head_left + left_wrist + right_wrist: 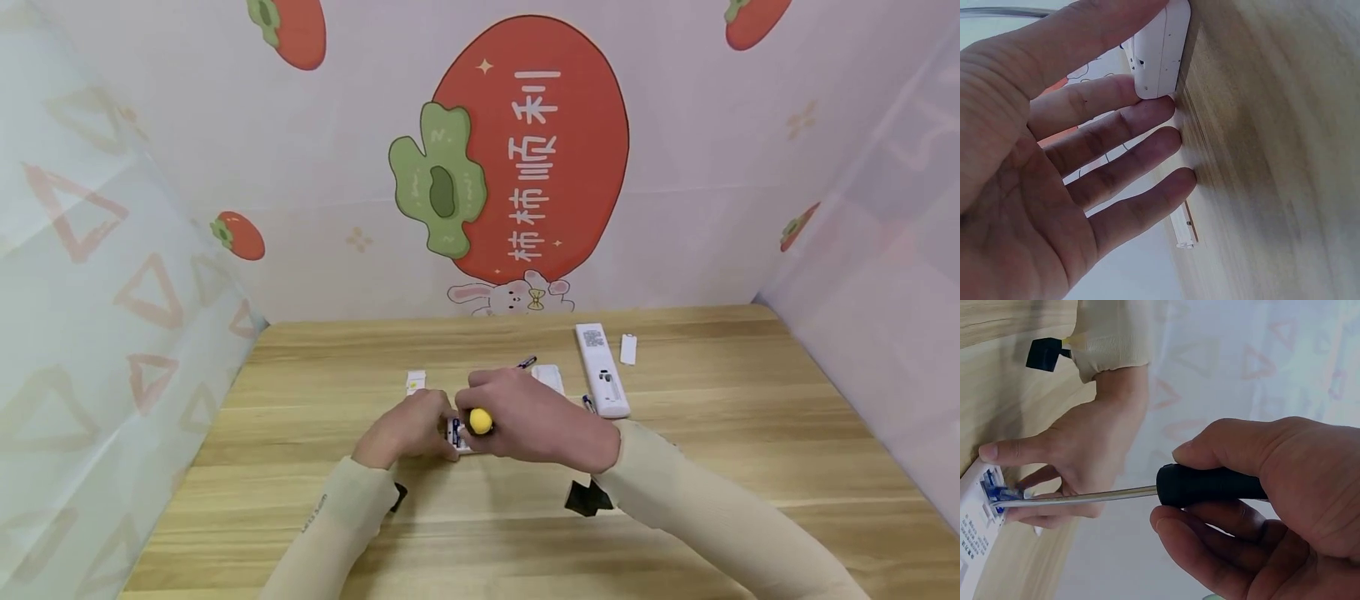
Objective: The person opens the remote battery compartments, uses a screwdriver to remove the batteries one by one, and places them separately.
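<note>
A white remote control [972, 550] lies at the middle of the table, its battery compartment facing up with blue batteries [996, 490] in it. My left hand [412, 427] holds one end of it between thumb and fingers; in the left wrist view the other fingers are spread beside its white end [1161, 56]. My right hand [528, 421] grips a screwdriver [1207, 485] by its black handle, whose yellow end [481, 421] faces up in the head view. The screwdriver's metal tip touches the battery compartment, near the end of a battery.
A second white remote [602, 375] lies back down to the right, its battery compartment uncovered. Beside it are a small white cover [628, 350] and a loose battery [588, 404]. Another battery [527, 362] and a white cover [548, 377] lie behind my right hand. A small white piece [416, 380] lies behind my left.
</note>
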The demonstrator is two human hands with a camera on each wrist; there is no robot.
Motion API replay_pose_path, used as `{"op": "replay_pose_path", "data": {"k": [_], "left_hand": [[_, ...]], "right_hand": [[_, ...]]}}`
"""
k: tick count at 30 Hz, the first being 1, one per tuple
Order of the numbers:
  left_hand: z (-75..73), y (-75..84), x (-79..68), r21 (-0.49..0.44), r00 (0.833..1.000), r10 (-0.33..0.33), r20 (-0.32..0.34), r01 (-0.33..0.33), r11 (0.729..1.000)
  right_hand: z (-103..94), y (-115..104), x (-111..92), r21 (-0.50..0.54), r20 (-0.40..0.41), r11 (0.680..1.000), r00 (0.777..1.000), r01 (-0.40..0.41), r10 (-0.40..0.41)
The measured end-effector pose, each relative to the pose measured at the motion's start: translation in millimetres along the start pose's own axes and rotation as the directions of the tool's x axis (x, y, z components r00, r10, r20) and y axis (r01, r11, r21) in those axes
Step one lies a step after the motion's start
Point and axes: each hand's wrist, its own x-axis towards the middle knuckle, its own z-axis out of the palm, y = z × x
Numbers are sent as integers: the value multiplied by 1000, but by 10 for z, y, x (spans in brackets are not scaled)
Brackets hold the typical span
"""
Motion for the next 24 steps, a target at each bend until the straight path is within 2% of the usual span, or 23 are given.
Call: {"op": "replay_pose_path", "data": {"k": [4,6,13,21,24], "left_hand": [[1,1,-3,8,1000,-3,8,3,1000],[-3,7,-8,10,1000,-17,12,16,1000],[-9,18,-10,18,1000,3,4,-3,1000],[-4,9,7,0,999,-32,2,32,999],[1,3,8,-8,1000,-23,3,23,1000]], "right_hand": [[10,25,-23,35,-9,999,999,-30,31],[15,42,-30,44,-21,999,999,-27,28],[8,86,-44,60,-53,998,998,-33,37],[16,142,-50,63,-84,998,996,-29,35],[13,160,-55,66,-86,997,995,-36,42]]}}
